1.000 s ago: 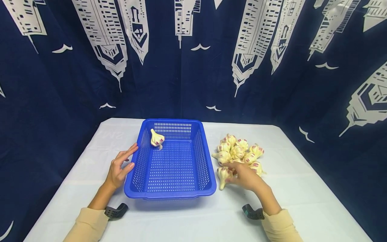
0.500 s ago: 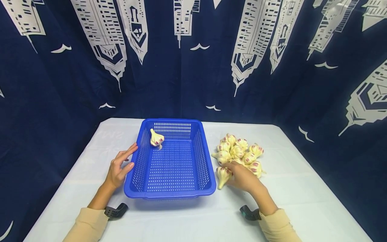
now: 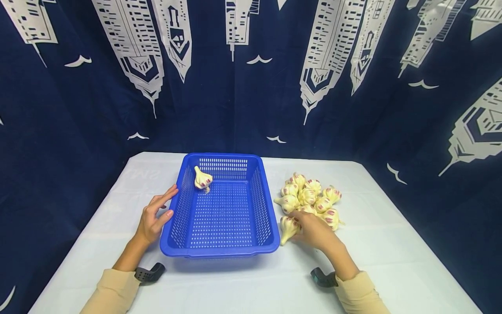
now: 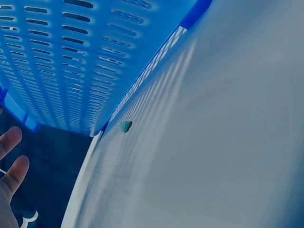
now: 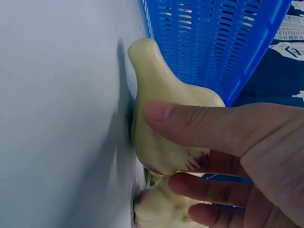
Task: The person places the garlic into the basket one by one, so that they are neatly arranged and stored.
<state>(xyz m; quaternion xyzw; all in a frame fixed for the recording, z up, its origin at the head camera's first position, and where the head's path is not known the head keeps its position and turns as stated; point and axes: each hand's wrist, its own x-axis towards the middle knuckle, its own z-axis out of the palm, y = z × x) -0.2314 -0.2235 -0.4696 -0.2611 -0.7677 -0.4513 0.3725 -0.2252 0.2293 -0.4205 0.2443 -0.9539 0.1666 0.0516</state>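
Note:
My left hand (image 3: 154, 219) has its fingers fairly straight, touching the left rim of a blue perforated plastic basket (image 3: 221, 252). In the left wrist view, only some fingers (image 4: 15, 175) show at the left edge. My right hand (image 3: 317, 231) pinches a garlic bulb (image 3: 288, 230) at the near left of a garlic pile (image 3: 307, 197). Seen from the right wrist, the thumb lies across this cream bulb with purple streaks (image 5: 159, 137), and the fingers go behind it. One garlic bulb (image 3: 203, 179) lies inside the basket, at its far left corner.
Beneath everything is a white-covered table (image 3: 235, 288). Its far edge meets a dark blue curtain (image 3: 211, 109) printed with white buildings. The basket's right wall stands close to the garlic pile.
My right hand has moved slightly left, and its thumb and fingers have come together on the near garlic bulb. The left hand and the basket have kept their places.

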